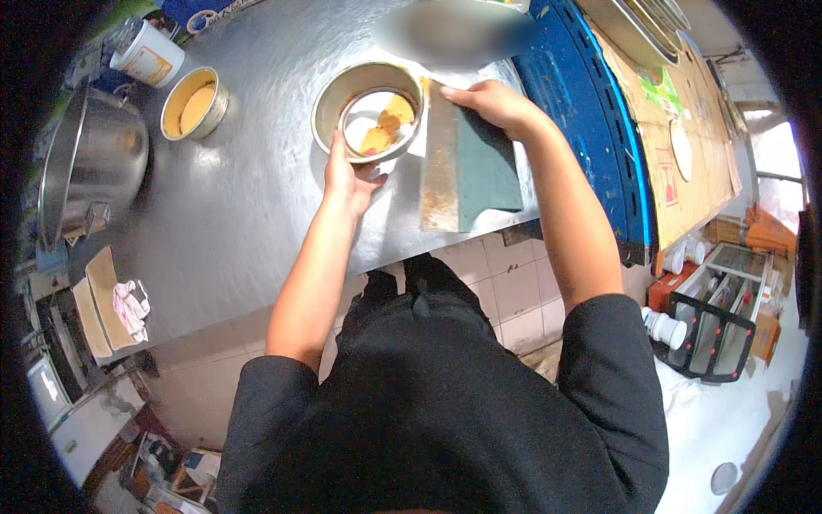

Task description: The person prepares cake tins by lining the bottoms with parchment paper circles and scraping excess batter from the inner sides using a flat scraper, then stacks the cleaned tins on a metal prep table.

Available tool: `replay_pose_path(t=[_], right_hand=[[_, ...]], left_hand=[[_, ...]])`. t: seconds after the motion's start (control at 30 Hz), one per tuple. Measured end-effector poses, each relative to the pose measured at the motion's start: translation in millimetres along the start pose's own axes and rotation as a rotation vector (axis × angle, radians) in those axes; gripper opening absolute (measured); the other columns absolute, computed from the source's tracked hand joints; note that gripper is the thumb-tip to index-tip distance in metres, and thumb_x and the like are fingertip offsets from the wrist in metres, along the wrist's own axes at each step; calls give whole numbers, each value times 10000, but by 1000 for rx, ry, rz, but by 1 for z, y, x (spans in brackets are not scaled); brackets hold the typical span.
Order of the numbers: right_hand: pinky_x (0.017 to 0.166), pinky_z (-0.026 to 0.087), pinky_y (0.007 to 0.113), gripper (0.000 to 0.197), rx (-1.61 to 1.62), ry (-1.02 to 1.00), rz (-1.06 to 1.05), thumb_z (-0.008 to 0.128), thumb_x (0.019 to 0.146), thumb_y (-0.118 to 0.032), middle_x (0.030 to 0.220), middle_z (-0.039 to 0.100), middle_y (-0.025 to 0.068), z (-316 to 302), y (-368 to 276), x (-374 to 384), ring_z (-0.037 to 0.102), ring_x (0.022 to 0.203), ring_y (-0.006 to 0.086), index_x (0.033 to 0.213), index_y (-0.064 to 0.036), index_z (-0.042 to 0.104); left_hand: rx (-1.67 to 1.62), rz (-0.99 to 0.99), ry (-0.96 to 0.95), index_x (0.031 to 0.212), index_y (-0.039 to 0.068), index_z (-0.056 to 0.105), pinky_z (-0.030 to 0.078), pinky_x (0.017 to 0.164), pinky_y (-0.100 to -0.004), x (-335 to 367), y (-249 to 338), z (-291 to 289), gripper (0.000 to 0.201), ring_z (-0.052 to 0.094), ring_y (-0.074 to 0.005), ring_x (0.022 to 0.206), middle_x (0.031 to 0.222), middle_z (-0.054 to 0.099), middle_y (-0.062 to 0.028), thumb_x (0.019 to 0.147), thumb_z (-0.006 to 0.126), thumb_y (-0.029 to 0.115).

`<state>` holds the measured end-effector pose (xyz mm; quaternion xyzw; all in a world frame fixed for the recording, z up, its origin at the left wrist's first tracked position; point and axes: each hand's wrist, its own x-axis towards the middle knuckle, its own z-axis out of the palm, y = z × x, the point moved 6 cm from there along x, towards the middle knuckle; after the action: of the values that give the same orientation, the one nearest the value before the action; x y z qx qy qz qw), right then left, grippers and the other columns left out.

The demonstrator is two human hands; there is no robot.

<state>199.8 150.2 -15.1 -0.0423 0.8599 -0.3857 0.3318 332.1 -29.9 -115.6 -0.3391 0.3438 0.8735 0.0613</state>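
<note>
My left hand (347, 176) grips the near side of a round metal cake tin (324, 107), thumb along its wall and the other fingers lower down. Inside the tin, broken yellow cake pieces (381, 137) lie on a pale base. My right hand (490, 104) is closed just right of the tin, above a flat board, part brown (441, 184) and part dark green (490, 171). A small yellow bit (425, 83) shows between its fingertips and the tin's rim. What those fingers hold, if anything, I cannot make out.
On the steel table (248, 206) stands another round tin (214, 116) with yellow cake inside. A white tub (150, 56) and a large steel bowl (103, 163) are at the left. An open cardboard box (94, 304) sits by the left edge. A blue metal cabinet (582, 111) borders the right side.
</note>
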Motion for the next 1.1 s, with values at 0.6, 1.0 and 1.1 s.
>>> replay_pose_path(t=[0.6,1.0,1.1], right_hand=[[824,445,438,519,-532,469,24,629,763,-416,973,598,249,-7,143,64,571,929,384,1013,35,573],[918,381,408,388,-155,474,-417,623,773,-197,1106,513,229,62,73,-3,482,1062,360,1081,16,518],[964,372,384,434,-5,445,-455,599,826,-214,1198,508,184,76,44,-15,478,1138,292,1188,-4,484]], left_hand=[[1228,1338,505,1312,-5,240,349,948,-373,-85,142,-24,825,402,-272,1113,1206,394,-169,685,745,175],[1829,1410,113,1264,147,328,285,1032,-532,-87,86,-83,847,383,-336,1181,1170,367,-109,540,741,-2],[1731,1532,133,1230,152,352,287,1028,-540,-100,96,-75,832,379,-330,1187,1161,380,-101,520,757,1]])
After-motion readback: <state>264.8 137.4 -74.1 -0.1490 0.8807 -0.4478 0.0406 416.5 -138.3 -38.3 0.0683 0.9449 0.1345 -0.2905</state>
